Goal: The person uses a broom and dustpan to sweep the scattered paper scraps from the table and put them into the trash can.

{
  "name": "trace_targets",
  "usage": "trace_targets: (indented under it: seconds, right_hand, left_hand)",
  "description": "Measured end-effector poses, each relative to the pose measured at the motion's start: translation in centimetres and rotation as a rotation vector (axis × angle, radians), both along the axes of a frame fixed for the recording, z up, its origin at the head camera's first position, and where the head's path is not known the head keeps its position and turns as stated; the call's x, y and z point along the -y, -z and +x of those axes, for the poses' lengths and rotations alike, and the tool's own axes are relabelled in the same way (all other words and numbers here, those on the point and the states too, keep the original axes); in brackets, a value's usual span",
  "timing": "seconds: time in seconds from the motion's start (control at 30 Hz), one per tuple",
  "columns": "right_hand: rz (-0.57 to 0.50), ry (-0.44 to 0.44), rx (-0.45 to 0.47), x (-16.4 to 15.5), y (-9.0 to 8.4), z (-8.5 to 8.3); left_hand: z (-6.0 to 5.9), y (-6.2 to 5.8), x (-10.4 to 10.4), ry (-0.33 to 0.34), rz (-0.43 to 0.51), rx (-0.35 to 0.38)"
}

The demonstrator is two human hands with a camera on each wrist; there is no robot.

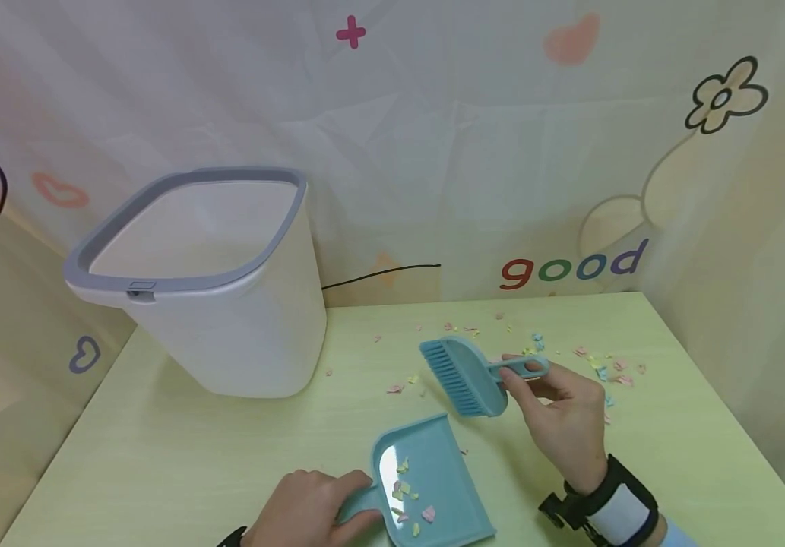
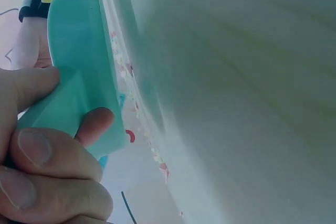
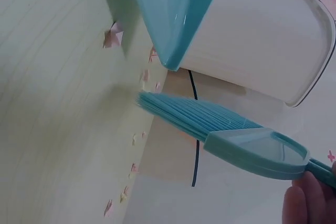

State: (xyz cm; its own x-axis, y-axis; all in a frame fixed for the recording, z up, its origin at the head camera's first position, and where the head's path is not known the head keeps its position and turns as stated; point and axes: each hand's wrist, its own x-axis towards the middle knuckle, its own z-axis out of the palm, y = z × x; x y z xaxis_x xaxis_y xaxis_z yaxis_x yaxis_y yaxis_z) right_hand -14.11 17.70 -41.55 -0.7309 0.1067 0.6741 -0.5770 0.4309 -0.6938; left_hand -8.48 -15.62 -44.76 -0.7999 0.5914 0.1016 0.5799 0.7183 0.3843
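- My left hand (image 1: 303,509) grips the dustpan (image 1: 433,486) handle, hiding most of it.
- My right hand (image 1: 559,418) pinches the smooth plastic brush (image 1: 467,372), bristles ribbed.

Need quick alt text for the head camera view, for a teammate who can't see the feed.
A person's right hand holds a small teal brush above a pale green table, while the left hand grips the handle of a matching dustpan holding a few paper scraps. More coloured scraps lie scattered behind the brush; a white bin stands at left.
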Motion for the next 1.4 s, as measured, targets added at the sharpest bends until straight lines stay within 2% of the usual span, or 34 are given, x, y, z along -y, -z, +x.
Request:
trace_targets:
  seconds: [0.27, 0.53, 0.67, 0.73, 0.83, 0.93, 1.1, 1.3, 1.4]
  right_hand:
    - [0.096, 0.076, -0.046, -0.1, -0.3, 0.3]
    - [0.414, 0.114, -0.171, 0.5, -1.2, 1.8]
    - [0.499, 0.065, -0.175, 1.3, -1.3, 2.6]
    - [0.470, -0.006, -0.151, 1.6, -1.2, 2.9]
    - [0.353, -0.129, -0.082, 1.8, -1.3, 3.1]
    - [0.236, -0.184, -0.027, 1.6, -1.6, 3.3]
    - [0.172, -0.156, -0.015, 0.9, -2.5, 3.3]
    - [0.194, -0.108, -0.053, 0.2, -2.8, 2.8]
    - [0.221, -0.080, -0.072, -0.1, -2.8, 2.5]
  left_hand:
    - [-0.7, -0.7, 0.9, -0.082, -0.035, 0.031]
    - [-1.2, -0.4, 1.6, -0.102, -0.058, 0.016]
    - [-1.4, -0.4, 1.7, -0.096, -0.056, 0.033]
    - [-1.4, -0.3, 1.7, -0.096, -0.056, 0.044]
    - [-1.4, -0.2, 1.7, -0.098, -0.059, 0.062]
    - [-1.5, -0.2, 1.7, -0.099, -0.070, 0.094]
    - [-1.6, -0.3, 1.6, -0.106, -0.078, 0.129]
    - [-1.5, -0.5, 1.5, -0.126, -0.051, 0.133]
    - [-1.4, -0.8, 1.8, -0.141, -0.039, 0.105]
